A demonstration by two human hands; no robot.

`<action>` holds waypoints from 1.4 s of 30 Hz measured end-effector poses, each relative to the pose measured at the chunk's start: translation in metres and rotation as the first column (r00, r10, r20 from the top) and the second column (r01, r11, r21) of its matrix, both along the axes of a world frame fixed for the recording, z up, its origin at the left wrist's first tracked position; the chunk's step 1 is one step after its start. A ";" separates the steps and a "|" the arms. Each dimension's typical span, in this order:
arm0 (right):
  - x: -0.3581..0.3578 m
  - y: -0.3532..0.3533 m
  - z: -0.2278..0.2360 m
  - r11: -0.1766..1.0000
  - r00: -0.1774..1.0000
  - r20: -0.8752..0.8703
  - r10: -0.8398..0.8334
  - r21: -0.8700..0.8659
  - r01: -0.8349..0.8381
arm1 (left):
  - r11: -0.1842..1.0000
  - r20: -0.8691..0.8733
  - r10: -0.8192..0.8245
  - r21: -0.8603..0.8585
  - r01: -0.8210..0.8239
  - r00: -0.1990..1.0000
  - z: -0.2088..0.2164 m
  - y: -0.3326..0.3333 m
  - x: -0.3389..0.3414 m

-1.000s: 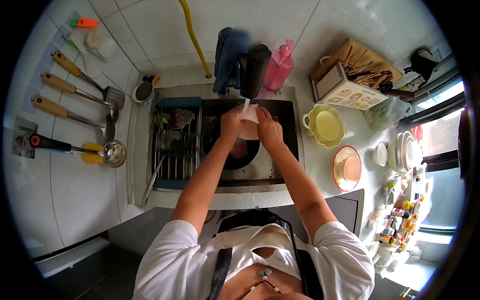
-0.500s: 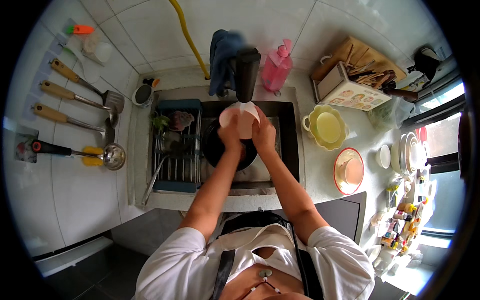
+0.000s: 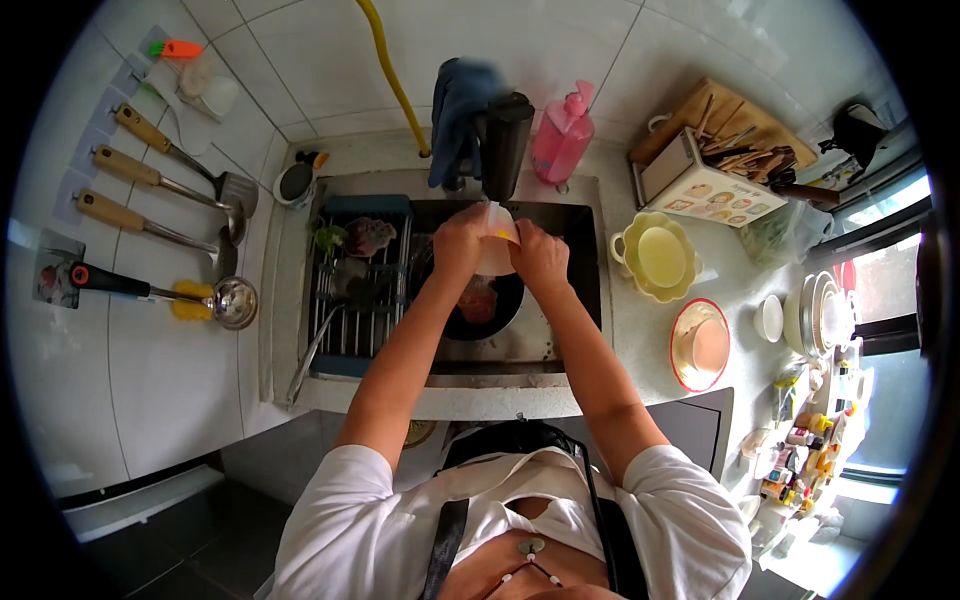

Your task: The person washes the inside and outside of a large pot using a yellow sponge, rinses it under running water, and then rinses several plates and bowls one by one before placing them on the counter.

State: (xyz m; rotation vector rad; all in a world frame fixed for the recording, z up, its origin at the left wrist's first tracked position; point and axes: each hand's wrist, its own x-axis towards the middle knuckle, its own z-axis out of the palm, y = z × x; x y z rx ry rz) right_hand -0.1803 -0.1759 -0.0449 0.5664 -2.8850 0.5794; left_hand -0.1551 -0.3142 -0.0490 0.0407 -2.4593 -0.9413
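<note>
Both my hands hold a pale pink bowl (image 3: 496, 262) by its sides, just below the black faucet (image 3: 507, 148) over the sink (image 3: 580, 310). My left hand (image 3: 458, 242) is closed on its left side, and my right hand (image 3: 541, 257) grips the right side. A bright streak, seemingly water, runs from the faucet to the bowl. A small orange-yellow mark shows near the bowl's upper edge. Underneath, a round black vessel (image 3: 512, 305) rests in the sink with something reddish (image 3: 477, 303) in it; my hands and forearms partly cover it.
A dish rack (image 3: 362, 206) fills the sink's left side. Behind stand a blue cloth (image 3: 455, 120) and a pink pump bottle (image 3: 563, 140). On the right counter are a yellow scalloped dish (image 3: 660, 257), a red-rimmed plate (image 3: 680, 370) and a chopstick box (image 3: 700, 185). Ladles and spatulas (image 3: 125, 212) hang left.
The bowl has been turned and tilted in my hands, its pale inside facing me less. My left hand has risen to its upper left side, and more of the reddish thing below shows.
</note>
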 end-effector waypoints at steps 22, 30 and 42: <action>0.014 -0.008 -0.037 0.403 -0.067 0.746 0.662 -0.280 0.871 | 0.982 -0.354 -0.036 0.163 0.100 0.935 -0.009 0.015 0.011; 0.012 0.021 -0.058 0.579 -0.226 0.689 0.689 -0.335 0.744 | 0.197 0.075 -0.748 0.974 0.113 0.659 -0.019 -0.026 -0.027; 0.010 0.025 -0.047 0.736 0.559 0.761 0.329 -0.577 0.353 | 0.036 0.151 -0.674 0.984 -0.172 0.723 -0.038 -0.032 -0.019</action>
